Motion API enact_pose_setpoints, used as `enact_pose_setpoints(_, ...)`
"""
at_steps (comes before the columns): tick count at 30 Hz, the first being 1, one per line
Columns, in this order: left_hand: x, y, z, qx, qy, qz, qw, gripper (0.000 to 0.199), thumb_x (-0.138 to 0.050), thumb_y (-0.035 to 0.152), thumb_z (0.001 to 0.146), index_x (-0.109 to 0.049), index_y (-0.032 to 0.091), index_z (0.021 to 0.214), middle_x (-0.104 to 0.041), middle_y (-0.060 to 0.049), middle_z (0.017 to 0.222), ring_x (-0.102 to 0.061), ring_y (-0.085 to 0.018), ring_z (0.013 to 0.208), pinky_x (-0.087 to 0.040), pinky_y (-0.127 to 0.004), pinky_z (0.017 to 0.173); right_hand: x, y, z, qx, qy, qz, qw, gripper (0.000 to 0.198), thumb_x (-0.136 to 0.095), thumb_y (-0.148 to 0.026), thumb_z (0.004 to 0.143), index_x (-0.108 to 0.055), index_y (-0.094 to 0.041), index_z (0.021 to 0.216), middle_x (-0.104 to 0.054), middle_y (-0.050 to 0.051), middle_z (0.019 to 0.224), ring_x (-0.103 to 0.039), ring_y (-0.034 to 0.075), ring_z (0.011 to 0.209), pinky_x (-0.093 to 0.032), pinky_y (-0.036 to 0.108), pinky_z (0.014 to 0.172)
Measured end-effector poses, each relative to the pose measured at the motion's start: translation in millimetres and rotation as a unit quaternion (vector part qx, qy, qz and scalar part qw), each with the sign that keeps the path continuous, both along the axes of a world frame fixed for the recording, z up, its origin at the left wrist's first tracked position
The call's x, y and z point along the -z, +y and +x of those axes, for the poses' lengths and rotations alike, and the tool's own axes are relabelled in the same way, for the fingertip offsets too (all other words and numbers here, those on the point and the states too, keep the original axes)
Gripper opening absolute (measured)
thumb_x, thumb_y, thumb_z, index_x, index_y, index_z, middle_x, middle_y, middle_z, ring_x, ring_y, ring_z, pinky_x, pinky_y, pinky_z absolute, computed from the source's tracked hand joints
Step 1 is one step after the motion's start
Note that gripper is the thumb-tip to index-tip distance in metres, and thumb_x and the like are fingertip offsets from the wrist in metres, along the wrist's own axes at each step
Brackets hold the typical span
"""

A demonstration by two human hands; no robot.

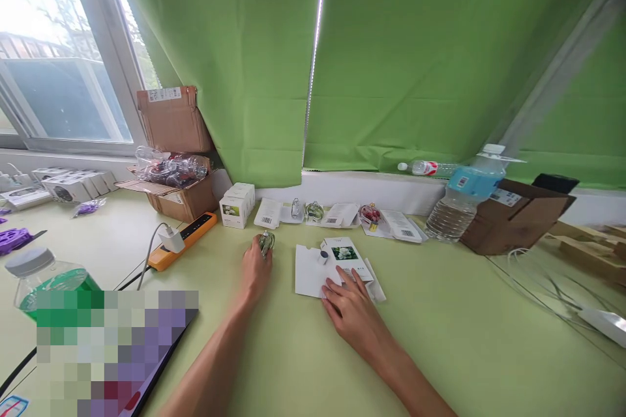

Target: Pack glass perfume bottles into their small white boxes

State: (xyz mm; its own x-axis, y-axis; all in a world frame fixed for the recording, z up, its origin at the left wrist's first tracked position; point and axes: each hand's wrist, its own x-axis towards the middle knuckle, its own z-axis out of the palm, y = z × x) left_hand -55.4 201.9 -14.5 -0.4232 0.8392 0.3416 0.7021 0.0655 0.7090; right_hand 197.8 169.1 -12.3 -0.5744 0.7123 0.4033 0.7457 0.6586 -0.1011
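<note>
My left hand (257,270) has its fingers closed round a small green glass ornament (267,243) with a silver top, close above the table or on it; I cannot tell which. To the right lies an unfolded white carton (308,277) with a picture of white flowers. My right hand (355,306) rests on this carton, fingers stretched out. A small silver cylinder (323,257) shows on the carton's opened part. Behind, in a row, a clear ornament (295,209), another green ornament (314,212) and a red one (370,215) sit on opened white cartons (340,215).
White boxes (237,205) stand at the back, beside an orange power strip (198,229) with a white plug. Brown cardboard boxes (178,202) are behind it. A large water bottle (452,212) leans at right. A green-liquid bottle (59,283) stands at left.
</note>
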Motion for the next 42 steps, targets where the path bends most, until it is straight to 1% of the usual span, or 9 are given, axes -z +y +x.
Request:
enact_pose_setpoints(4, -12.3, -5.8, 9.0, -0.014, 0.017, 0.055, 0.998, 0.06, -0.053, 0.037, 0.09, -0.029, 0.017, 0.14, -0.045, -0.02, 0.14, -0.041, -0.031, 0.132, -0.037, -0.045, 0.105, -1.2, -0.4, -0.4, 0.004, -0.001, -0.003, 1.0, 0.028, -0.048, -0.023, 0.094, -0.073, -0.023, 0.108, -0.07, 0.005, 0.118, -0.04, 0.03, 0.135, -0.024, 0.056, 0.114)
enact_pose_setpoints(6, -21.5, -11.3, 17.5, -0.016, 0.044, 0.132, 0.99, 0.062, -0.052, 0.037, 0.091, -0.025, 0.018, 0.143, -0.038, -0.02, 0.145, -0.032, -0.031, 0.138, -0.03, -0.048, 0.111, -2.5, -1.1, -0.5, 0.005, 0.0, -0.004, 1.0, 0.028, -0.048, -0.023, 0.095, -0.073, -0.023, 0.107, -0.07, 0.006, 0.118, -0.04, 0.031, 0.135, -0.023, 0.056, 0.114)
enact_pose_setpoints(10, -34.0, -25.6, 41.6, 0.064, 0.103, 0.217, 0.968, 0.05, -0.05, 0.029, 0.093, -0.033, 0.019, 0.139, -0.038, -0.016, 0.145, -0.032, -0.028, 0.138, -0.03, -0.046, 0.112, -5.3, -3.6, -1.2, 0.003, -0.006, -0.007, 1.0, 0.029, -0.047, -0.022, 0.095, -0.073, -0.022, 0.107, -0.069, 0.006, 0.118, -0.038, 0.031, 0.136, -0.022, 0.056, 0.115)
enact_pose_setpoints(15, -30.3, -36.9, 68.4, 0.206, 0.164, 0.162, 0.951, 0.03, -0.045, 0.025, 0.094, -0.052, 0.022, 0.123, -0.045, -0.012, 0.142, -0.037, -0.028, 0.136, -0.034, -0.046, 0.111, -8.0, -8.1, -4.6, 0.005, -0.001, -0.019, 1.0, 0.032, -0.042, -0.023, 0.097, -0.074, -0.023, 0.103, -0.071, 0.004, 0.113, -0.038, 0.03, 0.136, -0.017, 0.054, 0.117)
enact_pose_setpoints(20, -23.8, -35.3, 73.3, 0.285, 0.178, 0.097, 0.937, 0.042, -0.041, 0.031, 0.097, -0.043, 0.024, 0.138, -0.033, -0.009, 0.154, -0.03, -0.026, 0.142, -0.035, -0.046, 0.112, -11.6, -16.5, -10.1, -0.017, 0.0, -0.033, 0.999, 0.029, -0.044, -0.024, 0.097, -0.073, -0.025, 0.1, -0.073, 0.003, 0.106, -0.037, 0.028, 0.136, -0.015, 0.053, 0.118)
enact_pose_setpoints(24, -21.1, -33.2, 71.5, 0.3, 0.182, 0.065, 0.934, 0.047, -0.035, 0.034, 0.099, -0.035, 0.025, 0.145, -0.029, -0.007, 0.157, -0.025, -0.024, 0.145, -0.03, -0.046, 0.115, -12.0, -22.0, -14.6, -0.033, 0.005, -0.034, 0.999, 0.027, -0.047, -0.025, 0.096, -0.073, -0.026, 0.103, -0.073, 0.003, 0.104, -0.036, 0.029, 0.137, -0.014, 0.054, 0.118)
enact_pose_setpoints(30, -10.5, -32.1, 71.4, 0.315, 0.186, 0.056, 0.929, 0.049, -0.036, 0.036, 0.099, -0.034, 0.025, 0.147, -0.035, -0.008, 0.154, -0.032, -0.024, 0.142, -0.029, -0.046, 0.115, -8.6, -23.6, -16.7, -0.037, 0.018, -0.036, 0.999, 0.029, -0.048, -0.025, 0.095, -0.069, -0.025, 0.115, -0.072, 0.004, 0.109, -0.035, 0.03, 0.137, -0.013, 0.054, 0.119)
enact_pose_setpoints(36, -1.3, -28.3, 70.5, 0.318, 0.197, 0.049, 0.926, 0.049, -0.035, 0.037, 0.099, -0.037, 0.023, 0.145, -0.038, -0.009, 0.152, -0.037, -0.024, 0.139, -0.029, -0.045, 0.115, -8.6, -24.9, -15.7, -0.037, 0.009, -0.035, 0.999, 0.026, -0.05, -0.023, 0.094, -0.072, -0.024, 0.108, -0.072, 0.003, 0.105, -0.035, 0.03, 0.138, -0.012, 0.054, 0.119)
enact_pose_setpoints(42, -7.0, -32.0, 72.1, 0.313, 0.2, 0.049, 0.927, 0.045, -0.037, 0.036, 0.098, -0.039, 0.028, 0.142, -0.041, -0.007, 0.15, -0.039, -0.024, 0.138, -0.033, -0.043, 0.112, -9.8, -24.3, -16.2, -0.034, -0.001, -0.036, 0.999, 0.025, -0.05, -0.023, 0.093, -0.073, -0.023, 0.103, -0.073, 0.005, 0.103, -0.034, 0.03, 0.138, -0.011, 0.053, 0.119)
